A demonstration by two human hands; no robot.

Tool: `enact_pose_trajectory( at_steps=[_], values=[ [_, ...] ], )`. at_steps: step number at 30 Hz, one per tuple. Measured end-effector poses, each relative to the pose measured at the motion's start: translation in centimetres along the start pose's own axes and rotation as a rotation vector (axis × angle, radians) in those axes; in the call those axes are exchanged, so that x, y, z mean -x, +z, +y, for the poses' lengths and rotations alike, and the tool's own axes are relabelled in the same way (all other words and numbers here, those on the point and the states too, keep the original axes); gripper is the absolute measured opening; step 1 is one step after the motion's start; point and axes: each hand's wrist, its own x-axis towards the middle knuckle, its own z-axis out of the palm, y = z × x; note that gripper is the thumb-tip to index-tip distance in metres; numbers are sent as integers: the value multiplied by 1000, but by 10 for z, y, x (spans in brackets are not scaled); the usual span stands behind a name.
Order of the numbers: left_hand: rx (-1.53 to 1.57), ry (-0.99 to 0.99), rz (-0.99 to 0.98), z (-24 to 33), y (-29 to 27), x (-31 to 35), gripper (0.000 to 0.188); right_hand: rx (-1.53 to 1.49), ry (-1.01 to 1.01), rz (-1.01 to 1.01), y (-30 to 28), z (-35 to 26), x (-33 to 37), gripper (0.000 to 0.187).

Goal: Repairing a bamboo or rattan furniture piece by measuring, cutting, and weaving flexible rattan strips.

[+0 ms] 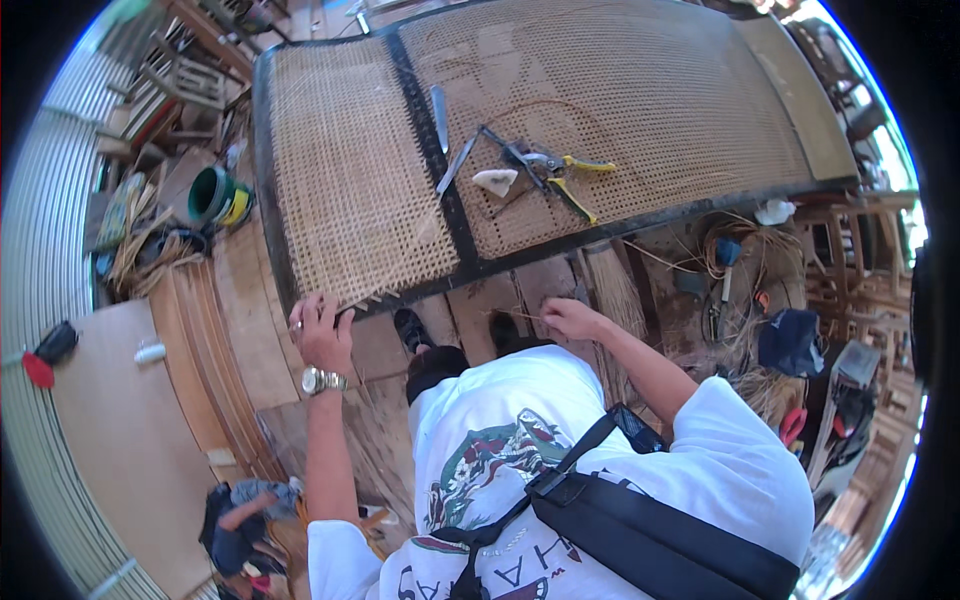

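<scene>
A dark-framed panel of woven cane (350,180) spreads out in front of me. At its near left corner, my left hand (322,335), with a wristwatch and a ring, rests with fingers a little apart over the frame edge. Short cane ends (378,297) stick out beside its thumb. My right hand (570,318) is closed in a pinch, off the near edge, and a thin cane strand (518,314) runs from its fingertips. On the panel lie yellow-handled pruning shears (567,175), a dark-handled cutting tool (515,157), a flat blade (440,120) and a whitish lump (494,181).
Wooden boards lie under my feet. To the left stands a green bucket (215,197) near scattered cane scraps (145,240). On the right are bundled cane (612,285), coiled strands and a dark blue bag (790,342). Another person (245,535) sits at the lower left.
</scene>
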Motion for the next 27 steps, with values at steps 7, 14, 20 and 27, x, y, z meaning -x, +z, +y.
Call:
enact_pose_trajectory(
  at_steps=[7, 14, 20, 27],
  values=[
    [149, 86, -137, -24, 8, -35, 12, 352, 373, 607, 12, 124, 79, 17],
    [504, 370, -117, -79, -78, -233, 10, 186, 606, 852, 98, 112, 104, 17],
    [719, 93, 261, -99, 1, -427, 21, 4, 515, 937, 162, 15, 67, 16],
    [758, -145, -830, -50, 159, -422, 25, -59, 420, 1050, 245, -6, 80, 14]
  ],
)
